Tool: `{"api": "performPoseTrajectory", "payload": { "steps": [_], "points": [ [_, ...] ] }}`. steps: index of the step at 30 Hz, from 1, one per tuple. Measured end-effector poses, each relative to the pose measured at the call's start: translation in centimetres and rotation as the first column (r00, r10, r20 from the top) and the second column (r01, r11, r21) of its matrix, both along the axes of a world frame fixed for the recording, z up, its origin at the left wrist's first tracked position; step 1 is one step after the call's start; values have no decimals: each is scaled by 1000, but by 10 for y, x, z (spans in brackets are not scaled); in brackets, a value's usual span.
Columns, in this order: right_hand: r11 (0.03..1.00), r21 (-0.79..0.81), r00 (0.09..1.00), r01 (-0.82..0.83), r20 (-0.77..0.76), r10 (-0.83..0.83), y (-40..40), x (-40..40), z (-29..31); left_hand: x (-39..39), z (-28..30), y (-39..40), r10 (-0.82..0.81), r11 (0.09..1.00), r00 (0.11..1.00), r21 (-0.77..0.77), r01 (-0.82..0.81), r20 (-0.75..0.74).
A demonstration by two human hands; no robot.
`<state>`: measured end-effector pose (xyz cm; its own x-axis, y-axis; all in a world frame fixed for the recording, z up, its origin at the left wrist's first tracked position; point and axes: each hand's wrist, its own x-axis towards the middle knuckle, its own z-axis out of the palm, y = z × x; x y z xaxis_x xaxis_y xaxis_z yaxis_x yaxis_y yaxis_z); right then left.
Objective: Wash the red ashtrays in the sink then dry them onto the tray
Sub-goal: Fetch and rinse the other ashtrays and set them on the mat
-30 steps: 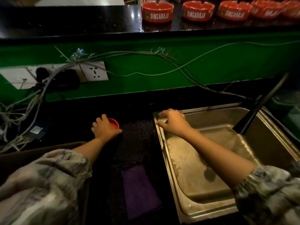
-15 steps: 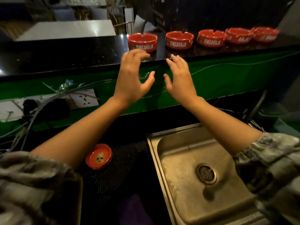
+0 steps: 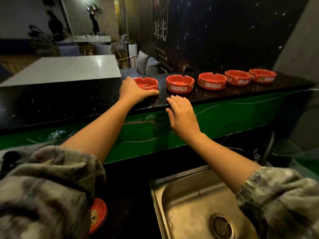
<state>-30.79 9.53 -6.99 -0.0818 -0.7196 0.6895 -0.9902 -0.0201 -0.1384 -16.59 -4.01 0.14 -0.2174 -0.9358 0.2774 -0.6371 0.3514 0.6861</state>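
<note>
Several red ashtrays marked SINGARAJA stand in a row on the black bar counter (image 3: 69, 100). My left hand (image 3: 133, 91) wraps around the near side of the leftmost ashtray (image 3: 146, 83), thumb and fingers against its wall. My right hand (image 3: 183, 116) hovers open, fingers spread, at the counter's front edge just below the second ashtray (image 3: 180, 83). Another red ashtray (image 3: 97, 215) lies upside down on the dark mat at lower left, partly hidden by my left sleeve. The steel sink (image 3: 189, 204) with its drain sits at lower right.
A green panel with loose cables (image 3: 146, 125) runs under the counter. A dark tap (image 3: 267, 149) rises behind the sink at right. Beyond the counter are a pale table (image 3: 69, 68), chairs and cushions.
Both hands rose from the mat and sink to the bar counter. The left hand has reached the leftmost ashtray and closed around it; the view has tilted upward.
</note>
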Motion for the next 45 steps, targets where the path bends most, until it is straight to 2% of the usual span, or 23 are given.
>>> {"api": "performPoseTrajectory", "payload": {
  "steps": [6,8,10,12,14,16,19,21,24,30,32,35,39,42,45],
  "points": [
    [1000,10,999,-20,39,19,3,3,-2,15,0,17,-49,999,999,11,49,-18],
    [995,75,992,-60,116,51,7,4,4,23,2,33,-88,996,995,-11,88,-40],
    [979,142,952,-149,289,103,18,6,16,34,4,58,-152,986,985,-83,146,-83],
    [960,122,822,-253,550,147,38,10,28,45,2,86,-243,961,962,-164,222,-123],
    [942,34,633,-334,749,197,64,16,31,54,-5,116,-341,932,928,-184,313,-151],
    [907,-48,460,-419,850,258,93,23,22,59,-17,145,-411,907,899,-168,386,-150],
    [856,-182,145,-483,948,283,138,29,0,58,-46,185,-464,882,878,-158,445,-118],
    [857,-211,14,-471,969,247,170,28,-17,52,-68,212,-487,869,868,-145,472,-93],
    [865,-137,-3,-482,988,155,218,16,-47,40,-101,250,-524,852,848,-45,522,-84],
    [842,-38,-113,-538,993,-27,291,-22,-106,14,-167,313,-550,773,828,312,553,-105],
    [805,38,-79,-593,991,-105,311,-39,-122,2,-188,331,-547,733,829,412,542,-116],
    [711,186,39,-678,975,-218,335,-67,-147,-17,-219,357,-546,672,828,521,526,-130],
    [660,283,55,-696,938,-343,356,-102,-179,-42,-255,384,-503,581,832,621,526,-234],
    [612,337,89,-715,913,-398,362,-130,-197,-62,-277,401,-407,539,855,672,508,-321],
    [561,410,196,-719,894,-403,357,-154,-206,-81,-290,409,-302,531,878,699,479,-372]
  ]
}}
